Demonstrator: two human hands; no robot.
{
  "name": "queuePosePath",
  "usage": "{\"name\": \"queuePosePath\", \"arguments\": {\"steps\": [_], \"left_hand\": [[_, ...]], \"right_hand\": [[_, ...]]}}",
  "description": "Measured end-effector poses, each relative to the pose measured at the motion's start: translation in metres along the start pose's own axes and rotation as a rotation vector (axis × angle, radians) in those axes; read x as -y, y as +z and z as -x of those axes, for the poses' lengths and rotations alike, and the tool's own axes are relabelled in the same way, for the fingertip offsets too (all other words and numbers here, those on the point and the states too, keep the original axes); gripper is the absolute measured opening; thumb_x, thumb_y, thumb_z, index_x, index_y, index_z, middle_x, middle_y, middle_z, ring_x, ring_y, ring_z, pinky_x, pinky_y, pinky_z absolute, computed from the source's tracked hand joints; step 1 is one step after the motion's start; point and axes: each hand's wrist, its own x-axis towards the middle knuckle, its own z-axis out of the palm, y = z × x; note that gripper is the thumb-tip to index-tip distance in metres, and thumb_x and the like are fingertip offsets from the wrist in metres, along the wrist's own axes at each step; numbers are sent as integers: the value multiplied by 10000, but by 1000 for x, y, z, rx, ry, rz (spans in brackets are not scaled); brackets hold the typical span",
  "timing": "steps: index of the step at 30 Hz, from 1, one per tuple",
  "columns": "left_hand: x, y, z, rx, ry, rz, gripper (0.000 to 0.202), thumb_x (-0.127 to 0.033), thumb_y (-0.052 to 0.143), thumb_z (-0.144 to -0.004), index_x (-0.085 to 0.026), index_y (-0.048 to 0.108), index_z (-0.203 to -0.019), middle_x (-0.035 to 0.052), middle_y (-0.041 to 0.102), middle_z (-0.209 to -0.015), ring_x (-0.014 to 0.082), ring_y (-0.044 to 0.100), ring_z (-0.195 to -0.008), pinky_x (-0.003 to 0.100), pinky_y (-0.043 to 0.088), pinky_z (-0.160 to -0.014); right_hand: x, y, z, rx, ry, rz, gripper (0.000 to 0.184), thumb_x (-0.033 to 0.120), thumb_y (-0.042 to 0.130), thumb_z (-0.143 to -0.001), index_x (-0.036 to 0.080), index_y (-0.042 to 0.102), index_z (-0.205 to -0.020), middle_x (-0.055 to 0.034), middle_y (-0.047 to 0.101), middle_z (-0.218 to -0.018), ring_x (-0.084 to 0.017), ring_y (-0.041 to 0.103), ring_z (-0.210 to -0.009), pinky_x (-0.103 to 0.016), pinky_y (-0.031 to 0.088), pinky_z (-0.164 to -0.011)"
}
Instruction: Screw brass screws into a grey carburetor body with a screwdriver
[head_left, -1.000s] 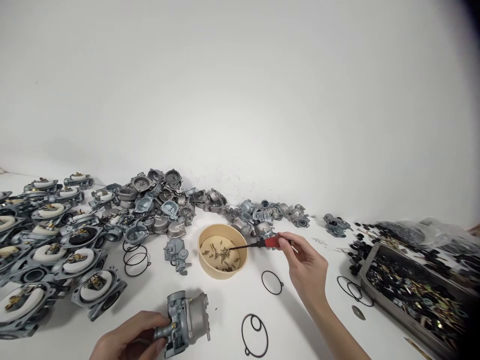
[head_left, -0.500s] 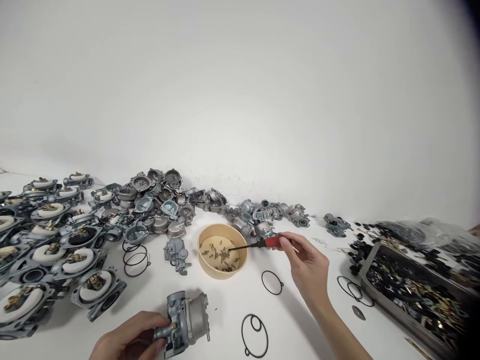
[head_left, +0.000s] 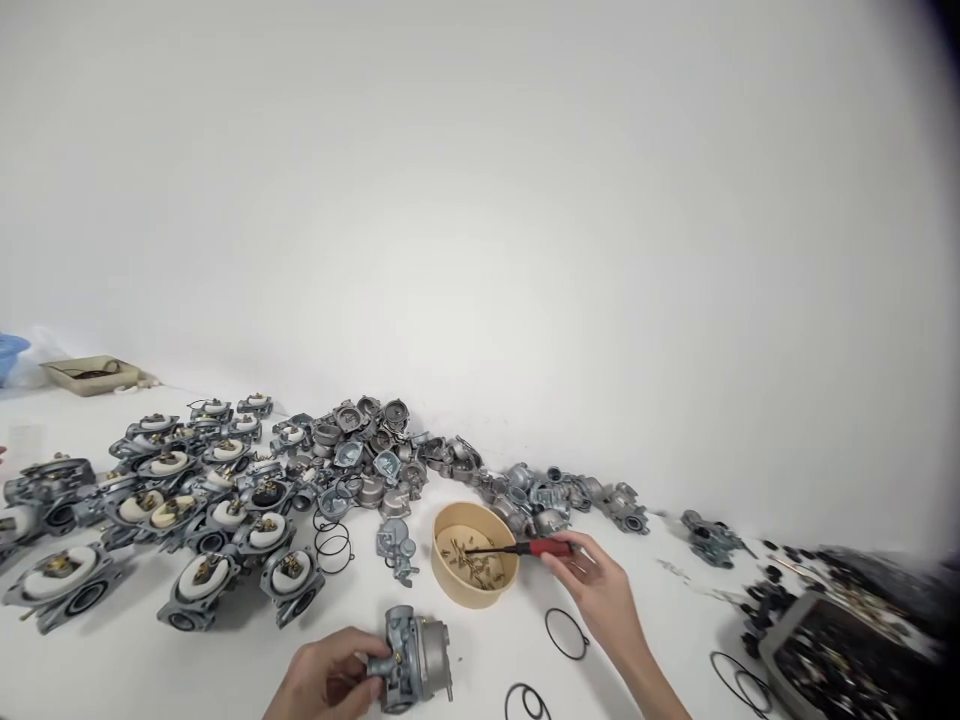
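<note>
My left hand (head_left: 337, 675) grips a grey metal carburetor (head_left: 411, 660) by its side, low over the white table, with the round bowl end facing right. In my right hand (head_left: 592, 580) is a screwdriver (head_left: 551, 547) with a red and black handle. Its dark shaft reaches over the rim of a tan round bowl (head_left: 474, 598), the tip among small brass-coloured screws (head_left: 480, 568). Whether a screw clings to the tip is too small to tell. A smaller carburetor part (head_left: 396, 550) lies just left of the bowl.
Carburetor bodies with white floats (head_left: 202, 580) crowd the left. Heaped metal bowl covers (head_left: 382, 450) and castings (head_left: 555, 490) line the back. Black rubber rings (head_left: 566, 634) lie near my right arm. A tray of small parts (head_left: 780, 650) stands at right, a shallow tray (head_left: 94, 374) far left.
The view has swung left, so everything sits further right and more of the left side shows. The screwdriver tip stays in the bowl. My left hand keeps its hold on the carburetor.
</note>
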Motion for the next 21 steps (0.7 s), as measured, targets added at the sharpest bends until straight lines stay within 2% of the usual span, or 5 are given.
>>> {"name": "queuePosePath", "arguments": {"steps": [6, 9, 13, 18, 21], "left_hand": [[-18, -2, 8, 10, 48, 1, 312, -420, 739, -835, -198, 819, -1039, 42, 756, -821, 249, 712, -836, 305, 569, -773], [-20, -1, 9, 1, 66, 12, 315, -379, 719, -816, -170, 805, -1035, 36, 742, -765, 244, 705, -760, 329, 571, -749], [-21, -1, 10, -2, 93, 28, 304, -348, 709, -805, -155, 782, -1028, 27, 732, -721, 243, 710, -716, 356, 578, -759], [-26, -1, 10, 2, 122, 54, 319, -375, 700, -824, -180, 711, -1076, 83, 755, -1080, 206, 715, -745, 321, 590, -705], [-30, 0, 10, -6, 109, 43, 401, -495, 680, -869, -182, 678, -1119, 93, 722, -1145, 192, 716, -745, 294, 593, -660]], "right_hand": [[15, -12, -7, -70, -10, -23, 470, 545, 917, -726, 202, 705, -967, -23, 722, -757, -193, 663, -598, -334, 578, -619], [18, -23, -15, -121, 0, -45, 516, 618, 890, -732, 207, 653, -934, -39, 735, -813, -213, 706, -624, -362, 612, -641], [20, -31, -25, -62, 27, -69, 597, 678, 909, -655, 194, 657, -896, -73, 762, -822, -266, 752, -653, -428, 648, -671], [20, -30, -37, 16, 42, -81, 643, 691, 951, -545, 176, 690, -826, -63, 749, -714, -275, 736, -595, -394, 615, -572], [17, -25, -41, 27, 44, -102, 653, 695, 954, -527, 155, 721, -810, -51, 729, -656, -246, 695, -547, -367, 585, -538]]}}
